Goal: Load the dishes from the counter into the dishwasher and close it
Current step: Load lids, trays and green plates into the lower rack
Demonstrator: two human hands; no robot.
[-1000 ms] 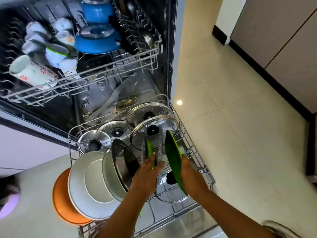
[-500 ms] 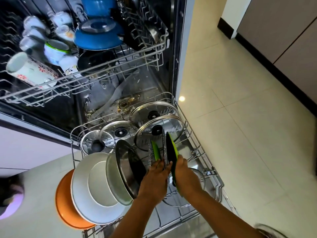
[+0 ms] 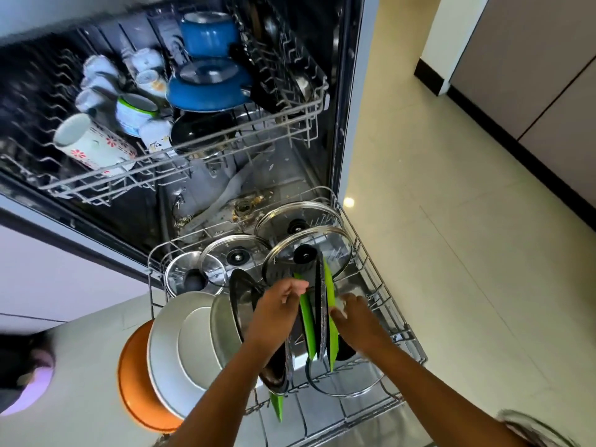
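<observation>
Several plates stand on edge along the left of the pulled-out lower rack [image 3: 392, 304]: an orange plate [image 3: 135, 379] outermost, white plates [image 3: 171, 343] leaning against it, then a steel plate [image 3: 222, 321]. They are slotted upright between the prongs, most likely so that water reaches both faces and more pieces fit. Behind them, glass lids [image 3: 235, 253] are propped on edge at the back, probably for the same reason.

Next comes the left hand [image 3: 277, 314], reaching in from below with the forearm stretched over the rack's front and the wrist bent a little down. Its fingers are curled at the upper rim of a green plate [image 3: 306, 321] and pinch it, seemingly to keep it upright in its slot. Just to the right stands a dark plate [image 3: 320, 304], touching it or very nearly so, and beside that a second green plate [image 3: 330, 295], also on edge and tilted slightly back.

The right hand [image 3: 358, 317] is just beside this second plate, its forearm coming in from the lower right. It is blurred, so whether its fingers grip the rim or are free of it cannot be told. Both green plates sit mid-row in the lower rack, in front of the lids. The dishwasher [image 3: 350, 124] is open, so closing it is not yet done.
</observation>
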